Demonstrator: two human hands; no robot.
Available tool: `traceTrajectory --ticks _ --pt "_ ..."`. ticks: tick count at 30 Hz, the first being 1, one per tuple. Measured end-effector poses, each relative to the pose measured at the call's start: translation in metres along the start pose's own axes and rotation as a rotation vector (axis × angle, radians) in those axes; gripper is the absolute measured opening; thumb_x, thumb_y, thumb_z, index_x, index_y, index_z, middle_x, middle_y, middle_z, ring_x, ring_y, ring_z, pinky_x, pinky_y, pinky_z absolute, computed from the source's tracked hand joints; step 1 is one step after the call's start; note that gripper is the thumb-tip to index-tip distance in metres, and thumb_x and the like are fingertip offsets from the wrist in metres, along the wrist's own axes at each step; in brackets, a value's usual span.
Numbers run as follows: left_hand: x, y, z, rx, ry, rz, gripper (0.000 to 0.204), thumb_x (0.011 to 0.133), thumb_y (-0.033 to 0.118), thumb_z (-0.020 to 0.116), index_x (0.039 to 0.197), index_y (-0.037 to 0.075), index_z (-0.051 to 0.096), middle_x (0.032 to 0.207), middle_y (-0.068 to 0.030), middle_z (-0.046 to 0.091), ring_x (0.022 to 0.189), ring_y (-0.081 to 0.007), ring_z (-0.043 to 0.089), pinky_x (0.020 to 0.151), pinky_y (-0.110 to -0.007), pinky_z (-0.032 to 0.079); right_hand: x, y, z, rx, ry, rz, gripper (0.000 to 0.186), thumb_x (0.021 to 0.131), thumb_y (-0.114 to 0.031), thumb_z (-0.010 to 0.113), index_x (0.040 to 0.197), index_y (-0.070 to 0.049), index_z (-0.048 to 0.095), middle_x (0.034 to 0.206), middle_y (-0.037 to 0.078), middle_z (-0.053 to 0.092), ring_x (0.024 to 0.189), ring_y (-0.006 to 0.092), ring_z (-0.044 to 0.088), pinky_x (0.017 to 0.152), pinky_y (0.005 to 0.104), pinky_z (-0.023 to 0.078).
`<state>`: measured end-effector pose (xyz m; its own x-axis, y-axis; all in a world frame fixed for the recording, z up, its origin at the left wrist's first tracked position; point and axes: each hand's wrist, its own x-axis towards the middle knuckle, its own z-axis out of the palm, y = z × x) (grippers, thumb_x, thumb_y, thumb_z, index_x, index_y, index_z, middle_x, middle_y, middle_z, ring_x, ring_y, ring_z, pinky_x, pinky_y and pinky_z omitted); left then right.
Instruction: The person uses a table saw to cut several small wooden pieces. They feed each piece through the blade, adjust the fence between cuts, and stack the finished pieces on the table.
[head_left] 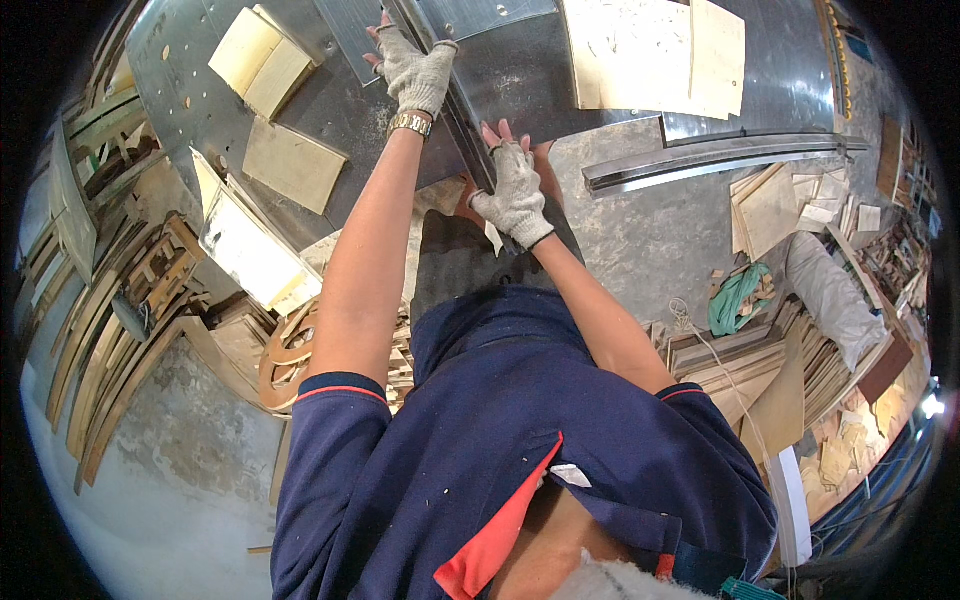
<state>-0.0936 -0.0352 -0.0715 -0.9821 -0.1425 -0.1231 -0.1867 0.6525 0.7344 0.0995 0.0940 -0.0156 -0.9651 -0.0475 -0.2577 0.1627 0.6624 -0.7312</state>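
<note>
A long, dark metal rail (463, 125) runs from the top of the view down toward my lap, alongside a metal work surface (375, 120). My left hand (415, 78), in a pale fingerless work glove, lies over the rail's far part with fingers spread to its left and thumb across it. A metal-banded watch (411, 122) circles that wrist. Nearer to me, my right hand (517, 195), gloved the same way, straddles the rail's near end, thumb on the left side and fingers on the right. Its palm hides part of the rail.
Pale wooden boards (295, 165) lie on the metal surface at left; larger pale panels (650, 55) sit at right. A second metal rail (720, 165) juts across on the right. Curved wood strips (110, 340), wood offcuts (770, 210) and a green cloth (737, 300) crowd both sides.
</note>
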Motion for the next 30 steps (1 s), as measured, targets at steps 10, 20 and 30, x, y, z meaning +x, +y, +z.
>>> traceTrajectory --ticks 10,20,30 --pt "0.008 -0.020 0.006 0.031 0.050 0.078 0.109 0.077 0.048 0.077 0.160 0.011 0.017 0.165 -0.0225 0.018 0.156 -0.0310 0.008 0.124 -0.044 -0.012 0.001 -0.002 -0.003 0.021 0.014 -0.017 0.098 0.066 -0.020 0.077 0.153 -0.010 0.033 0.158 0.007 0.039 0.153 0.0253 0.024 0.127 0.0474 0.010" --pt "0.002 -0.002 0.001 0.043 0.018 0.043 0.116 0.071 0.050 0.076 0.159 0.005 0.015 0.164 -0.0247 0.021 0.156 -0.0298 0.003 0.124 -0.051 -0.008 -0.005 0.016 0.015 0.018 0.008 0.004 0.101 0.069 -0.029 0.079 0.157 -0.018 0.030 0.163 0.006 0.032 0.153 0.0316 0.023 0.122 0.0592 0.015" --pt "-0.006 0.019 -0.002 0.059 0.030 -0.066 0.111 0.070 0.029 0.078 0.160 0.010 0.016 0.166 -0.0189 0.018 0.157 -0.0238 -0.001 0.124 -0.048 -0.007 -0.002 0.009 0.007 -0.018 0.037 -0.072 0.095 0.065 -0.014 0.073 0.152 -0.006 0.035 0.158 0.011 0.040 0.152 0.0269 0.025 0.127 0.0480 0.011"
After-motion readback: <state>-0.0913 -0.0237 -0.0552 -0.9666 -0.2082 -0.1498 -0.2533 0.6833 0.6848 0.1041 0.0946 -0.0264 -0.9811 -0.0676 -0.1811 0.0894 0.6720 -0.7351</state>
